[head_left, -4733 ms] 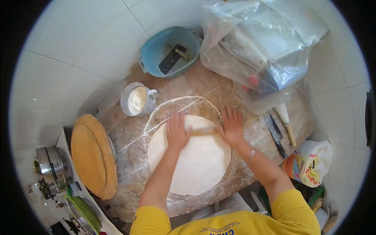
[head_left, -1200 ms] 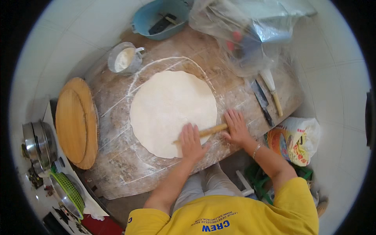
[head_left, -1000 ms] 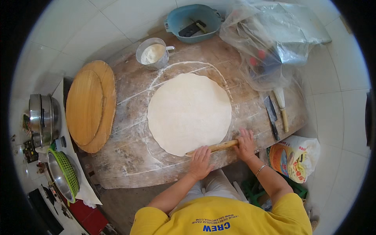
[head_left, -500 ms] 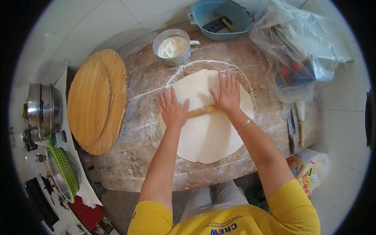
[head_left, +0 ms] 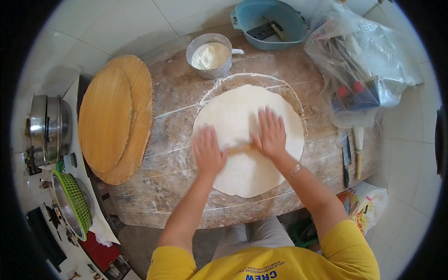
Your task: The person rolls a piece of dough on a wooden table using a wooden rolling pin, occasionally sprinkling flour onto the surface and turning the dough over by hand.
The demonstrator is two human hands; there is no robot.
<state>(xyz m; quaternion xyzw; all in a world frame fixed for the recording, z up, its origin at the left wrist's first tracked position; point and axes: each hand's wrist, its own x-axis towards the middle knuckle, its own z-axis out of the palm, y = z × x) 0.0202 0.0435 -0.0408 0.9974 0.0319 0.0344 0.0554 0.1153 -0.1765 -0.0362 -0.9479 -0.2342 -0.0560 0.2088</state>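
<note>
A large round sheet of pale dough [head_left: 247, 179] lies flat on the floury wooden board. Across its middle rests a thin wooden rolling pin [head_left: 240, 149]; only the stretch between my hands shows. My left hand [head_left: 208, 150] presses on the pin's left part, fingers straight and pointing away from me, a little blurred. On the right part lies my right hand [head_left: 270, 133], also flat with its fingers extended. Both hands are open over the pin, whose ends they hide. Loose flour traces an arc beyond the dough's far edge.
Behind the dough stand a metal mug of flour [head_left: 210, 56] and a blue-grey basin [head_left: 270, 42]. Two round wooden lids [head_left: 105, 121] lie left. At right are a plastic-covered bundle [head_left: 359, 70], a knife [head_left: 346, 158] and a white-and-wood handled tool [head_left: 358, 149].
Both hands have drawn nearer to my body, and the rolling pin has come with them over the dough. More of the dough's far part now shows.
</note>
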